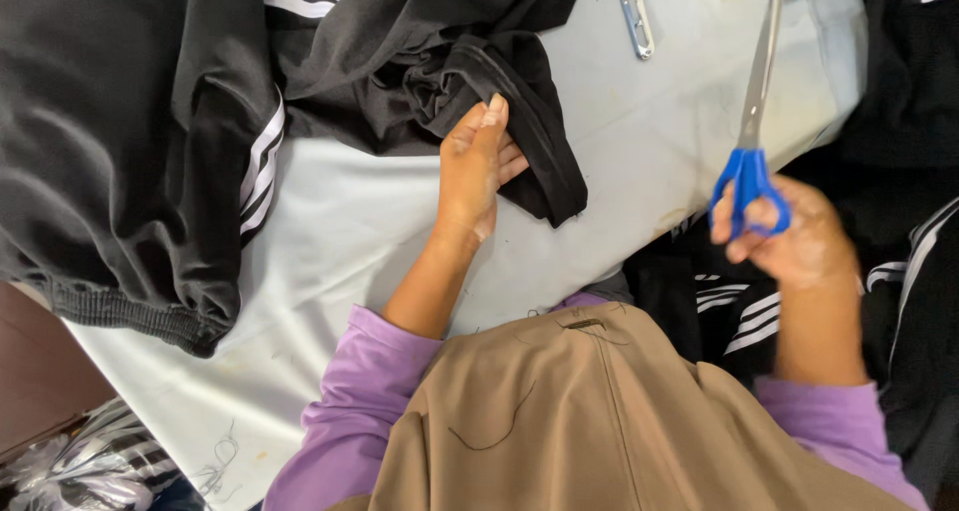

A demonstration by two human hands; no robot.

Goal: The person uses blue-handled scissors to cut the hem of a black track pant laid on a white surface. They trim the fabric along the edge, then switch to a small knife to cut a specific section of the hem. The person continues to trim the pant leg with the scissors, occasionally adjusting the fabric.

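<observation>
Tan fabric fills the nearest part of the view, with loose dark threads lying on it and lilac sleeves coming out on either side. Just past it, the right hand is clenched around the blue handles of a pair of scissors, the long blades pointing away up the bench; the hand is blurred and the blade tips run out of the top edge, so whether the blades are parted cannot be told. The left hand lies further in, fingers flat and thumb raised, pinching the hem of a black garment against the pale bench cover. That garment is bunched in folds, and its shape is hard to make out.

At the lower left corner a clear plastic bag holds more black cloth with white stripes, only partly in view. A second black garment with white stripes drapes over the bench's left side, its ribbed waistband hanging off the edge. Dark striped fabric also piles at the right, partly behind the right arm. Farthest off, small metal thread snips rest on the bench, cut off by the top edge.
</observation>
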